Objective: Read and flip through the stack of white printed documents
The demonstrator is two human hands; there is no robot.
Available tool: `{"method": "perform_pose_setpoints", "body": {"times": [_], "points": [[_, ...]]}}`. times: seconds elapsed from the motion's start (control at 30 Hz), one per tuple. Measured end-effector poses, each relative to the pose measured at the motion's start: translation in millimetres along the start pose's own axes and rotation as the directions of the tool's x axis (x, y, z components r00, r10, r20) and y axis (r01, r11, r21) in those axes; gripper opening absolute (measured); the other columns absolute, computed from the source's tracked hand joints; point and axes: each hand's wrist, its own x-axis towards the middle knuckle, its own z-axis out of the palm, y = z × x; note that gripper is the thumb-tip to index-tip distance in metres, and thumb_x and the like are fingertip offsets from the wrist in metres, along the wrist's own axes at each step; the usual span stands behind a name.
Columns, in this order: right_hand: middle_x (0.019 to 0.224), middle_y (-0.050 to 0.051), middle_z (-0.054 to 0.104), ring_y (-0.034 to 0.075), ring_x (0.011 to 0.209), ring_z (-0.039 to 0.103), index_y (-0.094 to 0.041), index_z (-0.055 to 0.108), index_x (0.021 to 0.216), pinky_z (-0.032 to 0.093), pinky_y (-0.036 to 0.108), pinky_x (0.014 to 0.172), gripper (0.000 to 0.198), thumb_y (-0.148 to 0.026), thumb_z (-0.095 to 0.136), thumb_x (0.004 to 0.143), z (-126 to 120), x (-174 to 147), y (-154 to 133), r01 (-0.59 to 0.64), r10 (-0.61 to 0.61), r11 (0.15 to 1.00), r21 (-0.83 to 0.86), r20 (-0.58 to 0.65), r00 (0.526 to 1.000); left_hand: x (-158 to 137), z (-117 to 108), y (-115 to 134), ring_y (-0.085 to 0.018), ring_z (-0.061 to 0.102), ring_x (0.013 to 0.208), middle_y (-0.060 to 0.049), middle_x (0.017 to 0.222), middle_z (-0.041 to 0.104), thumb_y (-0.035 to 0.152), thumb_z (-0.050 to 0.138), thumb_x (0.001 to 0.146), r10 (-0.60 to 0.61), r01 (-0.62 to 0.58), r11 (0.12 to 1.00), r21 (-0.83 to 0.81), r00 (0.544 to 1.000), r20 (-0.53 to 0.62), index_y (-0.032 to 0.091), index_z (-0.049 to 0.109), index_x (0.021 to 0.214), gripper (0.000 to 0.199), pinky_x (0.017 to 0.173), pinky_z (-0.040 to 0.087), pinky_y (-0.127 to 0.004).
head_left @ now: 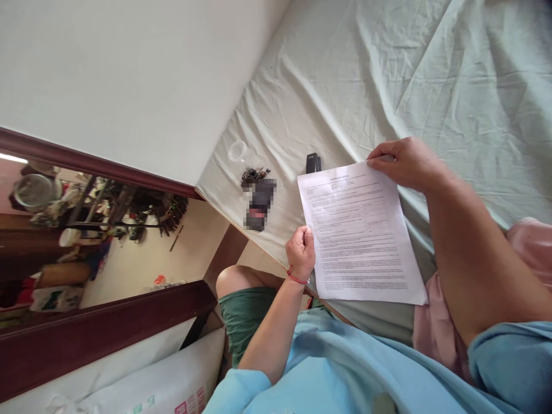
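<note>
A stack of printed paper sheets (357,241) lies tilted over the bed's front edge, its text facing up. My left hand (301,251), with red threads round the wrist, pinches the left edge of the sheets between thumb and fingers. At the top right corner, my right hand (405,161) grips the paper with the thumb on top. Just beyond the top edge sits a black object (313,163) that looks like a stapler, partly hidden by the paper.
A pale green sheet (345,98) covers the bed. To the left lie a heap of small dark pieces (255,174), a clear plastic cup (241,152) and a blurred-out dark item (261,204). A white wall (121,75) borders the bed; pink cloth (442,328) lies at the right.
</note>
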Motion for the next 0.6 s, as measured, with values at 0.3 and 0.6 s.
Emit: {"method": "perform_pose_setpoints", "body": {"times": [0.3,0.6], "points": [[0.088,0.006,0.074,0.031,0.092,0.068,-0.027,0.08,0.087,0.049,0.044,0.087,0.018,-0.028,0.062,0.086,4.9,2.5,2.3,0.072,-0.075,0.994,-0.085,-0.031,0.997,-0.4,0.4,-1.6,-0.015,0.05,0.056,0.0,0.062,0.059,0.049,0.046,0.102,0.008,-0.008,1.0,0.006,1.0,0.004,0.021,0.066,0.083,0.039,0.059,0.039,-0.027],[0.086,0.007,0.074,0.032,0.089,0.067,-0.029,0.079,0.082,0.049,0.047,0.087,0.018,-0.028,0.061,0.084,6.9,4.2,1.6,0.053,-0.055,0.99,-0.132,-0.013,0.998,-0.7,0.2,-1.2,-0.015,0.052,0.058,0.0,0.064,0.06,0.048,0.047,0.101,0.006,-0.006,1.0,-0.011,1.0,0.007,0.021,0.067,0.084,0.038,0.061,0.04,-0.027]]}}
